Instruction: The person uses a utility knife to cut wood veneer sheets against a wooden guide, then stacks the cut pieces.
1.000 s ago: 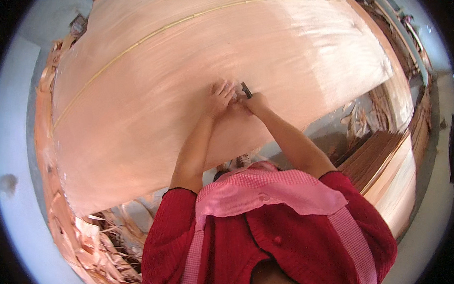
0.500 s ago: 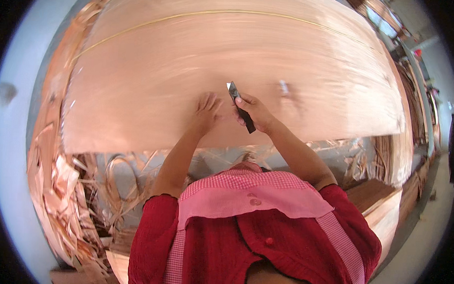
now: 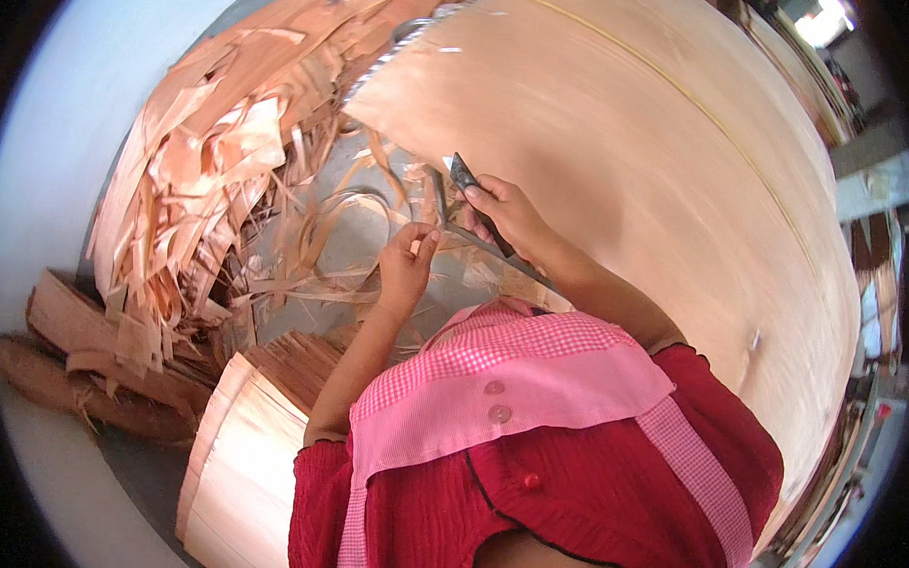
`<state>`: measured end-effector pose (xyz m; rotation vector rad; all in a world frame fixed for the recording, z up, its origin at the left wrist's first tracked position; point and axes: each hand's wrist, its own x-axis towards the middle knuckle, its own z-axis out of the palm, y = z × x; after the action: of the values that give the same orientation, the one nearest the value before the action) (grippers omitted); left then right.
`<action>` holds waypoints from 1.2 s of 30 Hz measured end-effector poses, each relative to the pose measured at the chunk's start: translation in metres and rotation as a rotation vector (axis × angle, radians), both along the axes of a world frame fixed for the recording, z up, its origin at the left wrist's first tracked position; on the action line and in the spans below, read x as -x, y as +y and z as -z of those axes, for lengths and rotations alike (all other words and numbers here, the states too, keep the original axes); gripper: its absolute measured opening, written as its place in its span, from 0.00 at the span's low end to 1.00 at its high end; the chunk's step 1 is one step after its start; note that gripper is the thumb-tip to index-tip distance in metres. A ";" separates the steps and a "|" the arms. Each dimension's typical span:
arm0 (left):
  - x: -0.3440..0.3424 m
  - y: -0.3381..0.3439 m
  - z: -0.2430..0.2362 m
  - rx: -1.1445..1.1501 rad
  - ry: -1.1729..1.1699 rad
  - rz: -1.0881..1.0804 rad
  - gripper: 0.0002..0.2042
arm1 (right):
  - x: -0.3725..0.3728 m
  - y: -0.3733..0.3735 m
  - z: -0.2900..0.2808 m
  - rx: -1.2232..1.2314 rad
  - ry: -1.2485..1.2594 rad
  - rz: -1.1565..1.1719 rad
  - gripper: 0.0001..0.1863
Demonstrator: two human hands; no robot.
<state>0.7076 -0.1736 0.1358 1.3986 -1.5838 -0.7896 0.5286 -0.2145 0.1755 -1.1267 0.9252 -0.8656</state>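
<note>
A knife with a flat black handle [image 3: 485,217] is gripped in my right hand [image 3: 507,211], its tip pointing up and away to the left. Beneath that hand spreads a large, thin sheet of reddish-tan wood veneer [image 3: 620,130], whose near left edge runs close to the blade. My left hand [image 3: 405,270] is just off that edge, over the floor, with thumb and fingertips pinched together. Whatever lies in the pinch, if anything, is too small to make out. A dark bar [image 3: 439,198] shows along the sheet's edge between the two hands.
Torn veneer scraps [image 3: 213,165] are heaped at the far left, and curled strips [image 3: 352,210] litter the grey floor [image 3: 324,159]. A stack of pale veneer [image 3: 243,457] stands near left. A yellow line [image 3: 672,76] crosses the big sheet.
My view has swung left, toward the scraps. My left hand, earlier spread on the veneer, is now beyond its edge with fingers pinched. My right hand still holds the knife.
</note>
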 end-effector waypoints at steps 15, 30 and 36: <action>-0.254 -0.242 0.062 -0.194 -0.472 0.079 0.13 | -0.025 -0.342 0.090 -0.351 -0.482 0.782 0.13; -0.465 -0.541 0.130 -0.818 -1.007 0.468 0.18 | -0.061 -0.411 0.117 -0.637 -0.482 1.204 0.11; -0.330 -0.790 0.124 -0.384 -1.100 0.871 0.21 | -0.070 -0.397 0.108 -0.595 -0.282 1.371 0.10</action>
<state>1.0377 -0.9639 0.0120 1.4743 -3.1570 -0.8719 0.5990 -0.6117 0.0677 0.3011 1.5595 -1.6031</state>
